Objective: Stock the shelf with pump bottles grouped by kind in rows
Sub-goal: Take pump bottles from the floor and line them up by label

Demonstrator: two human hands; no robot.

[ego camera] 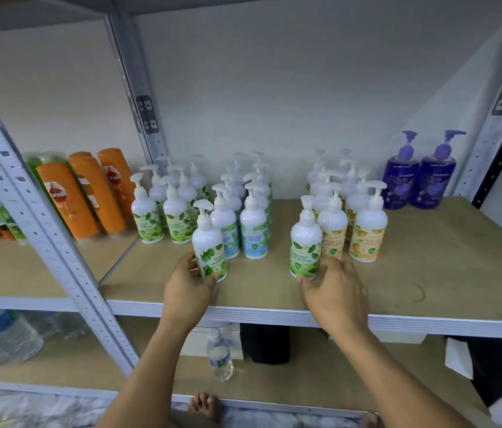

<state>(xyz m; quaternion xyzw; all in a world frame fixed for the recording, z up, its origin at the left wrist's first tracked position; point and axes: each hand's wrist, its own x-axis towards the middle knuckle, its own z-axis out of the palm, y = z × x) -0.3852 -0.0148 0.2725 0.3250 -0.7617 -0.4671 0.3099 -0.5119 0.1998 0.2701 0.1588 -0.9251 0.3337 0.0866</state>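
Left hand [186, 284] wraps one green-label pump bottle [209, 242] near shelf [398, 291] front; right hand [334, 291] fingers curl w/ another [305, 239]. Prob. rigid, smooth plastic, top-heavy; grip mid-body, not pump.

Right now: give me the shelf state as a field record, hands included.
left hand: holds green bottle, upright, ahead of the blue row
right hand: fingers on second green bottle, upright, ahead of the yellow row
green row: far left
blue row: centre
yellow row: right of centre
purple bottles: two, back right
shelf: front right bare
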